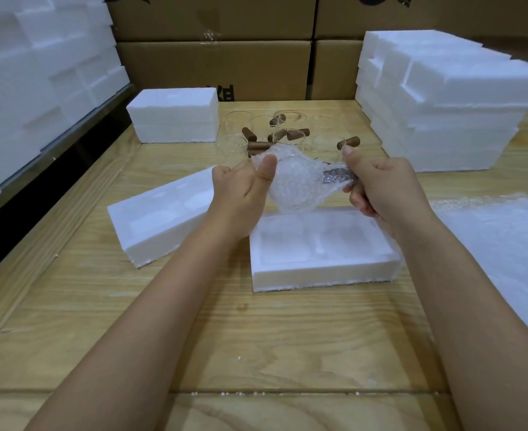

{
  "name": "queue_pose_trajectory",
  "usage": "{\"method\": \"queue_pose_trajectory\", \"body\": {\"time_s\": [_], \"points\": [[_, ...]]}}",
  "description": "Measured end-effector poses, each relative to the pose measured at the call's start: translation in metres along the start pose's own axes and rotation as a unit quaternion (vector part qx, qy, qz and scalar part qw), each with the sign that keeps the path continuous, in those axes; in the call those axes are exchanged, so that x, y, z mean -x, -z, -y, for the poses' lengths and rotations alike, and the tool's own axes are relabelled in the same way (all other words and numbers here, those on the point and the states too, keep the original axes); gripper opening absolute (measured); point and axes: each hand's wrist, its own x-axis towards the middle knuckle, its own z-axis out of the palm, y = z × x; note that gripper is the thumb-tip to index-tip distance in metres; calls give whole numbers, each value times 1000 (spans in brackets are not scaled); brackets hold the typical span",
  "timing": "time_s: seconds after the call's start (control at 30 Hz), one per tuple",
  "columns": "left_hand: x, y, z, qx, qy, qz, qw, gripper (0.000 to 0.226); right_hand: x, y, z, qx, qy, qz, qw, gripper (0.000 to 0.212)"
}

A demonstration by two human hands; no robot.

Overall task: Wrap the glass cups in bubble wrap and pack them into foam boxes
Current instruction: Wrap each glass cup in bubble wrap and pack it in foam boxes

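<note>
Spanning the worktop (256, 353): stacked foam boxes (443, 98) at right, 1 open foam box (324, 272) at centre, both compartments apparently unfilled. Held above it, a bubble-wrapped glass cup (296, 185), gripped by left hand (241, 194) at the bowl, right hand (383, 185) round the handle. Behind, several unwrapped glass cups (287, 132); most packing left, seemingly.

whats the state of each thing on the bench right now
wrapped cup, in bubble wrap, held in the air
left hand, grips its left end
right hand, grips its handle end
open foam box, hollows empty
foam lid, off, lying left of it
closed foam box, shut, at the back
glass cups, bare, unwrapped
bubble wrap sheet, lying flat
</note>
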Motion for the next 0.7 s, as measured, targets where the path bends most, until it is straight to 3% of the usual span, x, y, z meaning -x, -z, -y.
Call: {"method": "queue_pose_trajectory", "body": {"time_s": [0.17, 0.3, 0.43, 0.6, 0.7], "points": [[-1, 0, 3, 9, -13, 7, 1000, 63, 1, 2, 3, -14, -19, 25, 999, 61], [1, 7, -2, 85, -45, 22, 995, 74, 1, 6, 6, -66, -46, 52, 995, 40], [7, 15, -5, 101, -86, 46, 990, 38, 1, 16, 6, -100, -57, 128, 985, 30], [19, 26, 0, 90, -178, 76, 977, 50, 5, 27, 0, -101, -68, 252, 960, 20], [25, 28, 8, 66, -178, 95, 977, 44, 7, 26, -2, -68, -59, 284, 955, 21]]}}
